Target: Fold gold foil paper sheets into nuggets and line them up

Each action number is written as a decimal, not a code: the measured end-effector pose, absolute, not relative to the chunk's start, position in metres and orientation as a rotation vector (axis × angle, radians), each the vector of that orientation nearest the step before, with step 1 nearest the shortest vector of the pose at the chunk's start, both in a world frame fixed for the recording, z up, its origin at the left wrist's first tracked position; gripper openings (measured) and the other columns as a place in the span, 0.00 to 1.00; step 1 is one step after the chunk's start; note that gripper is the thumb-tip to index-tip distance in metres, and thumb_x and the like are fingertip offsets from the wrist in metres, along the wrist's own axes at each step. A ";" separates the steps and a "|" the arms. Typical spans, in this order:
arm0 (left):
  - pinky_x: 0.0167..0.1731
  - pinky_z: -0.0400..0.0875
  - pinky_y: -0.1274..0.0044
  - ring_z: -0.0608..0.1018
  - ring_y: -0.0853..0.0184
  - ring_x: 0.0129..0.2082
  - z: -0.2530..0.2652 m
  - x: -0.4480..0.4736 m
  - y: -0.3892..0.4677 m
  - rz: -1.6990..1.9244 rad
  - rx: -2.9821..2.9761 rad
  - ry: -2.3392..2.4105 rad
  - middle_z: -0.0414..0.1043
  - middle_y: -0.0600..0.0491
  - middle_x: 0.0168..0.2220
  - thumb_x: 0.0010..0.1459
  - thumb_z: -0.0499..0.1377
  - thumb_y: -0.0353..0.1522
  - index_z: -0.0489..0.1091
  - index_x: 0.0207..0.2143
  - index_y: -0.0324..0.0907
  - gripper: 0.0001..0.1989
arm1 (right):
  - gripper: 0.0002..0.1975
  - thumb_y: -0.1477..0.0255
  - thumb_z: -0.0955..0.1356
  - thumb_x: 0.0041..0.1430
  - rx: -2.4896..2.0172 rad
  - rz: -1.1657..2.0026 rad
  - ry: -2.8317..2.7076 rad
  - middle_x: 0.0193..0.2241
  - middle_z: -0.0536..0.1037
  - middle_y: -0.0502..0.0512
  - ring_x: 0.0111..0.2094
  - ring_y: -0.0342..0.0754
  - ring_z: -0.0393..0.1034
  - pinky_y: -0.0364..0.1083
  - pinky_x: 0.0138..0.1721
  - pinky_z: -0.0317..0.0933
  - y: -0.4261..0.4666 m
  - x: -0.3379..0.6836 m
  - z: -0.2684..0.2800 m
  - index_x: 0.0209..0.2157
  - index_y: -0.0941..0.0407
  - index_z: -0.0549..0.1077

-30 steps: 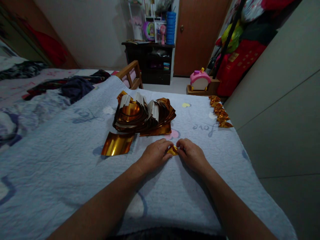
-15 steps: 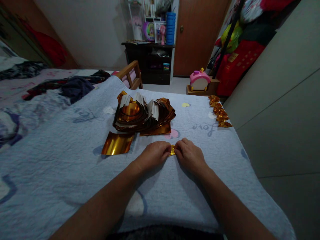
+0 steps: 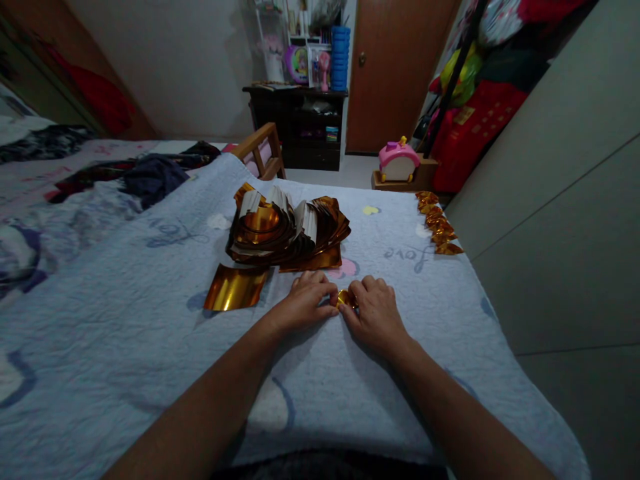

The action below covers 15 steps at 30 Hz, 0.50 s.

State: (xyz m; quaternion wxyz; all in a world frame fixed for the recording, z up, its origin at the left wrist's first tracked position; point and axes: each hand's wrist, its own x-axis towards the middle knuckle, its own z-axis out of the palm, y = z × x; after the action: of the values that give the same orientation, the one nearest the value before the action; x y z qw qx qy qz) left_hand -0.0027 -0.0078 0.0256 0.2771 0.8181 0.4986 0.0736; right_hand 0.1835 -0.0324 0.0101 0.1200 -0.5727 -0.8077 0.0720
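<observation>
Half a second ago both hands pinched a flat strip at its ends; now the small gold foil piece [image 3: 343,297] looks rounder, so its shaping seems partway. It sits between the hands on the blue cover [image 3: 400,393]. The right hand's [image 3: 376,312] fingers clamp it, thumb at the near side. The left hand's [image 3: 309,301] thumb and forefinger curve around its left end; whether they grip, I cannot tell.

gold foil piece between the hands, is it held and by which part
The gold foil piece is pinched at its right end by the right hand; the left hand is at its left end, grip unclear.
</observation>
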 end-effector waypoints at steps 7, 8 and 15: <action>0.50 0.59 0.68 0.66 0.58 0.50 0.027 -0.001 -0.009 0.181 2.171 1.356 0.66 0.53 0.43 0.58 0.61 0.34 0.74 0.36 0.45 0.03 | 0.13 0.66 0.67 0.63 -1.743 0.281 -2.253 0.45 0.70 0.59 0.48 0.58 0.61 0.55 0.48 0.51 -0.032 0.187 0.009 0.49 0.49 0.73; 0.50 0.59 0.68 0.65 0.58 0.50 0.028 -0.001 -0.009 0.175 2.170 1.354 0.66 0.53 0.43 0.58 0.61 0.34 0.74 0.36 0.46 0.04 | 0.15 0.66 0.68 0.62 -1.743 0.276 -2.236 0.48 0.70 0.59 0.50 0.59 0.60 0.56 0.50 0.51 -0.031 0.190 0.006 0.51 0.48 0.72; 0.50 0.59 0.68 0.66 0.58 0.50 0.028 -0.002 -0.008 0.162 2.172 1.347 0.66 0.53 0.43 0.58 0.60 0.33 0.73 0.35 0.45 0.03 | 0.22 0.64 0.67 0.63 -1.763 0.198 -2.218 0.55 0.67 0.62 0.57 0.61 0.57 0.62 0.58 0.45 -0.023 0.213 -0.009 0.59 0.46 0.69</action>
State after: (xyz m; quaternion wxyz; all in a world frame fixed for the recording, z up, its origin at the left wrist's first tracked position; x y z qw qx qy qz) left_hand -0.0021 -0.0081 0.0281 0.2863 0.8127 0.5039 0.0605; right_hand 0.2134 -0.0232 -0.0086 0.1502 -0.6138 -0.7720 0.0689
